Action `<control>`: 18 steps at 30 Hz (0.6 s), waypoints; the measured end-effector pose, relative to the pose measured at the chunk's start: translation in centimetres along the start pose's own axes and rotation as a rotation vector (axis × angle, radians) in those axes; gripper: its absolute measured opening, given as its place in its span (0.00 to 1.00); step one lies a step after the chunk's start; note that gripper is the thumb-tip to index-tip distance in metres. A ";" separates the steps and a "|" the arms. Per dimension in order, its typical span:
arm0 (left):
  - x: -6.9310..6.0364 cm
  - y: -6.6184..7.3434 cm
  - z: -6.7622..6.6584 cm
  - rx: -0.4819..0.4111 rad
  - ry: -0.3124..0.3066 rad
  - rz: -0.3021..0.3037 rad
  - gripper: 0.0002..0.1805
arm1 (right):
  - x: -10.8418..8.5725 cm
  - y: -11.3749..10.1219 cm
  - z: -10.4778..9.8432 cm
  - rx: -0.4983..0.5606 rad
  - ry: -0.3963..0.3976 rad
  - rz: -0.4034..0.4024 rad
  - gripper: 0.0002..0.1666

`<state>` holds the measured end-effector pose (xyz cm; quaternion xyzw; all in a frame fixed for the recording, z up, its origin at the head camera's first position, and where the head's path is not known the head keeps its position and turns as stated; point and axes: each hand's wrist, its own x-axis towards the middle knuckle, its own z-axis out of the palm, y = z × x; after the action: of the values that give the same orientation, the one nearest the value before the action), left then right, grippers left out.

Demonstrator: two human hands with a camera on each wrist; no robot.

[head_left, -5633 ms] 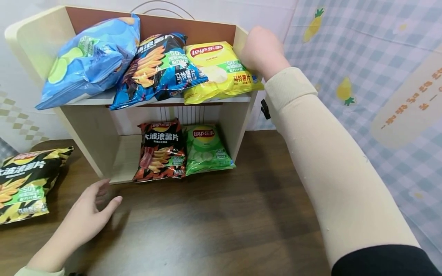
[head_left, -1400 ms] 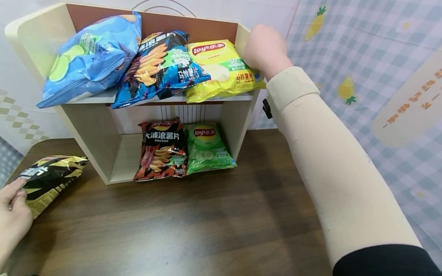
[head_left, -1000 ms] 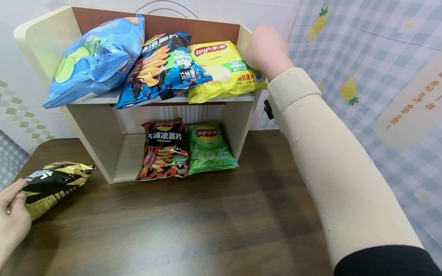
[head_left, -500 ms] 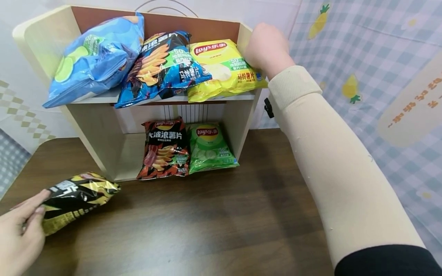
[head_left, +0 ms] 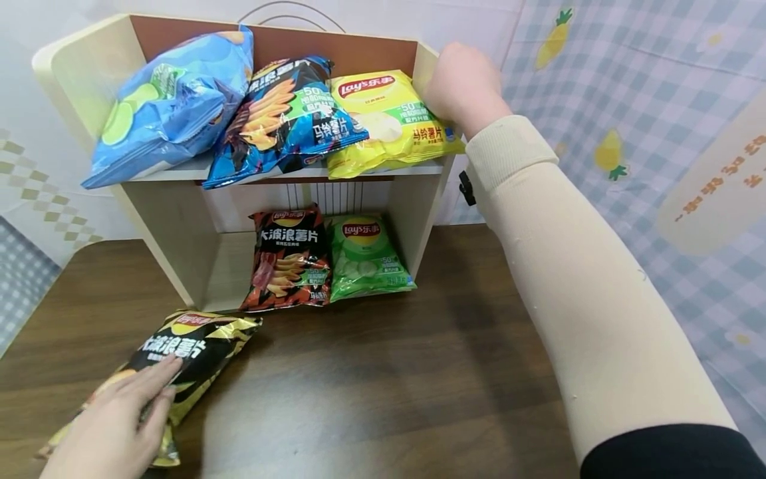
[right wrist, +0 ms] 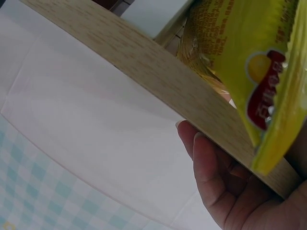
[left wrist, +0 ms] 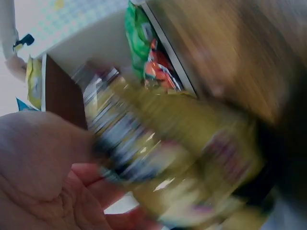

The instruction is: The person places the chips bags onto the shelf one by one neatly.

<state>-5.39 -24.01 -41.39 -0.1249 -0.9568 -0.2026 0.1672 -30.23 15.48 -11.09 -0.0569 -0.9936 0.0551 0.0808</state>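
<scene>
My left hand (head_left: 116, 426) holds a black-and-gold bag of Lay's potato chips (head_left: 200, 359) at the lower left in the head view, tilted just in front of a two-tier shelf (head_left: 164, 229). In the left wrist view the gold side of this chip bag (left wrist: 192, 143) is blurred, with thumb and fingers around its edge. At the shelf's upper right, my right hand (head_left: 463, 86) grips the side panel. The right wrist view shows its fingers curled against the wooden panel (right wrist: 139, 67), beside a yellow chip bag (right wrist: 230, 52).
Light blue (head_left: 173, 106), dark blue (head_left: 287, 116) and yellow chip bags lie on the upper tier. A red-and-black bag (head_left: 290, 259) and a green bag (head_left: 368, 256) stand side by side below. The shelf rests on a brown wooden table (head_left: 383, 386), with checked cloth (head_left: 628, 86) at the right.
The left hand has picked up the black-and-gold chip bag from the far left, brought it rightward to the shelf's front, and turned its printed face into view. The right hand stays on the panel.
</scene>
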 end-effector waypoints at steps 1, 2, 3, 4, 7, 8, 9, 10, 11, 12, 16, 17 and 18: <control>0.1 0.2 0.0 0.004 -0.014 0.004 0.22 | 0.0 0.0 0.0 -0.001 0.000 0.000 0.29; 0.2 0.4 0.0 0.005 -0.024 0.007 0.22 | 0.0 0.1 0.0 0.000 -0.001 0.002 0.29; 0.3 0.6 -0.1 0.005 -0.036 0.006 0.22 | 0.0 0.1 0.0 0.002 -0.002 0.002 0.30; 0.4 0.7 -0.1 0.000 -0.052 0.001 0.22 | 0.0 0.1 0.0 0.002 -0.003 0.003 0.30; 0.8 0.7 -0.7 -0.036 -0.120 -0.067 0.20 | 0.0 0.1 0.0 -0.002 -0.004 0.001 0.30; 0.9 0.5 -0.9 -0.050 -0.135 -0.094 0.20 | 0.0 0.1 0.0 -0.001 -0.004 0.001 0.30; 1.0 0.2 -1.1 -0.060 -0.149 -0.127 0.21 | 0.0 0.1 0.0 -0.002 -0.003 0.000 0.30; 1.1 -0.1 -1.4 -0.077 -0.159 -0.164 0.22 | 0.0 0.1 0.0 -0.005 -0.002 -0.001 0.30; 1.3 -0.6 -1.7 -0.093 -0.171 -0.200 0.24 | 0.0 0.1 0.0 -0.005 0.000 -0.002 0.30; 1.6 -1.2 -2.0 -0.102 -0.176 -0.232 0.26 | 0.0 0.1 0.0 -0.005 0.002 -0.002 0.31; 2.5 -4.1 -2.5 -0.122 -0.262 -0.347 0.40 | 0.0 0.1 0.1 -0.004 0.004 -0.003 0.31; 2.7 -5.0 -2.5 -0.126 -0.302 -0.367 0.43 | 0.0 0.1 0.1 -0.002 0.003 -0.002 0.31; 2.8 -5.7 -2.4 -0.137 -0.338 -0.383 0.46 | 0.0 0.1 0.1 0.000 0.002 0.000 0.31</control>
<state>-9.00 -29.66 -40.25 0.0154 -0.9614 -0.2710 -0.0451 -30.26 15.55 -11.15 -0.0569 -0.9935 0.0548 0.0817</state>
